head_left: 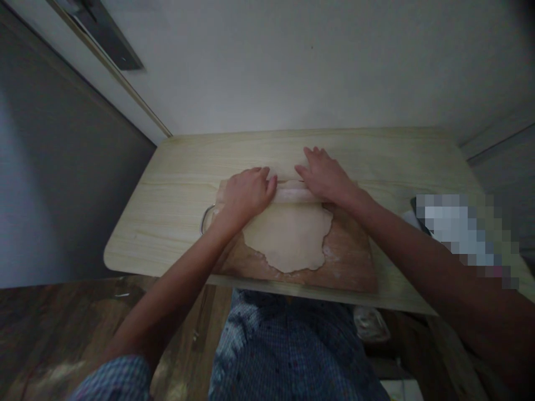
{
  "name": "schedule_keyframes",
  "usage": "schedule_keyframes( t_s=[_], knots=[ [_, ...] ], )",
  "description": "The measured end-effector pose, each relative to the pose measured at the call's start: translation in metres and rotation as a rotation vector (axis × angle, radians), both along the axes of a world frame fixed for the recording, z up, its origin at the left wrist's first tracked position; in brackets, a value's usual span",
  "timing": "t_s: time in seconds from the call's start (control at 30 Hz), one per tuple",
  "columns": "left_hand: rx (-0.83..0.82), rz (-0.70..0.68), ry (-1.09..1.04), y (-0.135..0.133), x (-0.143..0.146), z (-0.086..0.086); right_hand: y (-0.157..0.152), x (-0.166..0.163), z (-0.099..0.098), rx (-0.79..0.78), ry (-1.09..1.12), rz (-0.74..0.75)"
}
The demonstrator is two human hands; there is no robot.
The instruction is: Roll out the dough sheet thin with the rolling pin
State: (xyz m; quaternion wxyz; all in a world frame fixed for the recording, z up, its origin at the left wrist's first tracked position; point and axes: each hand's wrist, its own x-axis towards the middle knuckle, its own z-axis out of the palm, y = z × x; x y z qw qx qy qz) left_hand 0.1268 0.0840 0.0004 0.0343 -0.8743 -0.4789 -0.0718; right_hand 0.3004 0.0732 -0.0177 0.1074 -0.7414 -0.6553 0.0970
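Observation:
A thin, uneven sheet of dough (pixel 290 236) lies on a brown wooden board (pixel 351 262). Across its far part runs a pale, floury rolling pin (pixel 295 195); whether dough is wrapped around it I cannot tell. My left hand (pixel 249 191) lies palm down over the pin's left part, thumb apart from the fingers. Over the right part rests my right hand (pixel 326 174), its fingers stretched out and spread beyond the far side. Both ends of the pin are hidden under the hands.
The board sits on a light wood-grain table (pixel 154 223) against a white wall (pixel 292 67). A metal handle (pixel 204 220) sticks out at the board's left. At the table's right lies a blurred, pixelated object (pixel 460 228). Below on the right is a plastic-wrapped item (pixel 371 323).

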Motion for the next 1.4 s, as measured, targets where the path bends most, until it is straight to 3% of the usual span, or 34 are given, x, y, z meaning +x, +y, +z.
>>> schedule_keyframes(
  t_s=[0.2, 0.53, 0.77, 0.93, 1.2, 1.4],
  knots=[
    [-0.077, 0.052, 0.021, 0.011, 0.004, 0.003, 0.003, 0.002, -0.005, 0.088, -0.007, 0.005],
    [0.100, -0.031, -0.017, -0.041, -0.014, -0.007, -0.059, -0.022, 0.000, 0.197, -0.106, 0.014],
    [0.072, -0.090, -0.027, -0.079, -0.034, -0.005, -0.108, -0.032, -0.001, 0.266, -0.187, 0.158],
    [0.076, -0.096, -0.065, -0.088, -0.045, -0.011, -0.129, -0.031, -0.005, 0.356, -0.198, 0.228],
    [0.051, -0.087, -0.057, -0.081, -0.042, -0.012, -0.126, -0.030, -0.008, 0.375, -0.179, 0.192],
    [0.034, -0.026, -0.037, -0.055, -0.026, -0.012, -0.098, -0.026, 0.000, 0.271, -0.131, 0.127]
  ],
)
